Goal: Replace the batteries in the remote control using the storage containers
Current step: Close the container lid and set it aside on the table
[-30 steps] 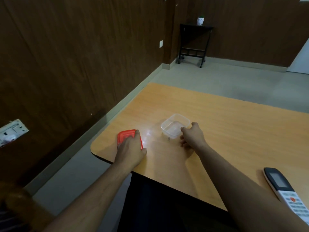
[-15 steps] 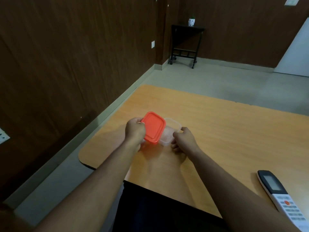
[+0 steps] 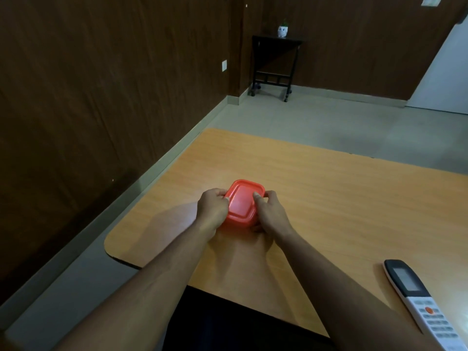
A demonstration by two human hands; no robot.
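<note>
**Both hands on lidded container, centre of frame**

The red lid [image 3: 242, 201] sits flat on top of the container [image 3: 236, 225], of which only a reddish strip of wall shows beneath the lid's near edge. The container stands on the wooden table [image 3: 342, 198], near its left edge, at the centre of the frame.

The left hand [image 3: 212, 209] grips the lid's left side, thumb lying on the top surface and fingers curled around the edge. The right hand [image 3: 269, 211] grips the right side in the same manner, thumb on top near the far right corner, fingers wrapped down the side. Both forearms run in from the lower edge of the frame.

The remote control [image 3: 420, 301] lies face up on the table at the lower right of the frame, well apart from the container, untouched; its dark display end points away from the person.

Upper centre: a small black side table [image 3: 276, 64] against the brown wall, carrying a small white pot [image 3: 283, 31].
</note>
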